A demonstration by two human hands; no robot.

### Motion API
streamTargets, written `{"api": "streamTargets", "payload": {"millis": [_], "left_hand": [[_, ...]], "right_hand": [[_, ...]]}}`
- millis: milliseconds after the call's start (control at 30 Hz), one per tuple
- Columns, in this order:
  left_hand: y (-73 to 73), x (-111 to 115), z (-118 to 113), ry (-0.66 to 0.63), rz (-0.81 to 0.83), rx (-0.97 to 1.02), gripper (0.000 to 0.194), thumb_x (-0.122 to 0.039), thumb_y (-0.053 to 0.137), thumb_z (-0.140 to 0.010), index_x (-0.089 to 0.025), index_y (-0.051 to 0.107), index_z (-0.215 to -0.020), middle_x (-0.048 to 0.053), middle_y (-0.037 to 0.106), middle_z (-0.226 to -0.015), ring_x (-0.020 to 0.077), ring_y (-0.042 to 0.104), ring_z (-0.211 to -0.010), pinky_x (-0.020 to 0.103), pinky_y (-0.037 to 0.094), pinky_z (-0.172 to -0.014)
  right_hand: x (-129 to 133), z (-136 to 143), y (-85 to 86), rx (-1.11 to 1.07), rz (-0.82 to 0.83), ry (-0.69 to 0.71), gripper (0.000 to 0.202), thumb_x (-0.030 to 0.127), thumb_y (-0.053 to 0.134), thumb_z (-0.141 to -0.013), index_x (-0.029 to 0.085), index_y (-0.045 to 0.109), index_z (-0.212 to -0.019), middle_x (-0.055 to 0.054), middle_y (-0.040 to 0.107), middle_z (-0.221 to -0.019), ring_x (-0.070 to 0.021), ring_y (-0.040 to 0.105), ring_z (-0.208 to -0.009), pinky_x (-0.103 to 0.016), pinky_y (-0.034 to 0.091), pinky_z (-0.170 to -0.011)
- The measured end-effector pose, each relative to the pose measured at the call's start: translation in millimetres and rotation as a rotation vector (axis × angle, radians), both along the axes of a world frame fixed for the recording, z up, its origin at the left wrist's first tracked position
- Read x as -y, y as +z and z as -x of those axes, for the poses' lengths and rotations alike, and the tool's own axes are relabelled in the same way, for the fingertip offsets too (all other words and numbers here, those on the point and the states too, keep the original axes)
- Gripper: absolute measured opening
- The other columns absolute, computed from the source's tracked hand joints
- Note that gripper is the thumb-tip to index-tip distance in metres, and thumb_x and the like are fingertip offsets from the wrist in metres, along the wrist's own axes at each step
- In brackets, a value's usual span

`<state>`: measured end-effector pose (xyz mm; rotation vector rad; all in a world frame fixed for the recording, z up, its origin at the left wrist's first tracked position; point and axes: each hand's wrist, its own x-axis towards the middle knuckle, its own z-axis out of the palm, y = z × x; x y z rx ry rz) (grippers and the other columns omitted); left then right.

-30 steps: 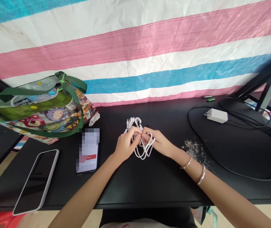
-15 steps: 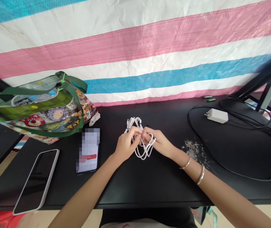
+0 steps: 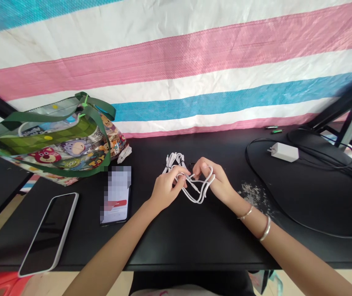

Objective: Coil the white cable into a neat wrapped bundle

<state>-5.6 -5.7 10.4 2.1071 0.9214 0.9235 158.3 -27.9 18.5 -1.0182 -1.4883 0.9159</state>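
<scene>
A looped white charging cable (image 3: pixel 196 200) hangs between my two hands, low over the black table (image 3: pixel 176 242). My left hand (image 3: pixel 167 187) pinches its left side between thumb and fingers. On the right, my right hand (image 3: pixel 214 176) has its fingers curled around the loops at the other side. Just behind my left hand lie more white cables (image 3: pixel 173 158), bundled in coils with dark ties and partly hidden by that hand.
To the left are a phone with a lit screen (image 3: pixel 117 193), a white-edged dark phone (image 3: pixel 49 234) and a printed bag with green handles (image 3: pixel 71 148). At right lie a white charger (image 3: pixel 284 152), a black cord (image 3: pixel 274 201) and two small batteries (image 3: pixel 277 131).
My right hand has moved away to the right from my left hand, spreading the cable loops wider between them. The left hand stays almost in place.
</scene>
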Motion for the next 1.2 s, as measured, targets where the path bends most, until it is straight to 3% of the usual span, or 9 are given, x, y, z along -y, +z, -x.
{"api": "streamTargets", "payload": {"millis": [167,433,933,1200], "left_hand": [[-0.4,0.0,-0.4,0.015,0.008,0.008,0.017,-0.019,0.042,-0.084,-0.021,0.059,-0.086,-0.003,0.068,-0.063,0.0101,0.065,-0.057,0.017,0.048,-0.057],[1.0,-1.0,-1.5,0.025,0.014,0.027,0.018,-0.016,0.043,-0.083,-0.021,0.060,-0.083,-0.003,0.069,-0.063,0.0099,0.065,-0.058,0.017,0.048,-0.057],[0.4,-0.4,-1.7,-0.007,-0.021,-0.024,0.019,-0.013,0.041,-0.083,-0.021,0.058,-0.077,-0.004,0.068,-0.064,0.0089,0.061,-0.056,0.018,0.045,-0.057],[1.5,-1.1,-2.2,-0.026,0.001,-0.052,0.019,-0.012,0.042,-0.082,-0.020,0.056,-0.072,-0.004,0.068,-0.065,0.0091,0.061,-0.056,0.018,0.045,-0.058]], "right_hand": [[-2.1,-2.0,2.1,-0.082,-0.004,-0.083,0.051,0.065,0.044,-0.084,0.020,0.049,-0.061,0.001,0.050,-0.058,-0.0120,0.049,-0.053,-0.026,0.042,-0.053],[-3.5,-3.0,3.4,-0.057,-0.022,-0.096,0.051,0.064,0.045,-0.084,0.020,0.049,-0.058,0.000,0.053,-0.061,-0.0120,0.050,-0.054,-0.026,0.043,-0.052],[-2.4,0.0,1.2,0.138,0.038,0.122,0.052,0.066,0.039,-0.085,0.019,0.046,-0.063,0.002,0.048,-0.056,-0.0097,0.044,-0.049,-0.024,0.036,-0.049],[-1.9,0.9,-1.0,0.198,0.021,0.153,0.053,0.065,0.035,-0.087,0.019,0.045,-0.062,0.002,0.049,-0.057,-0.0103,0.046,-0.052,-0.024,0.039,-0.052]]}}
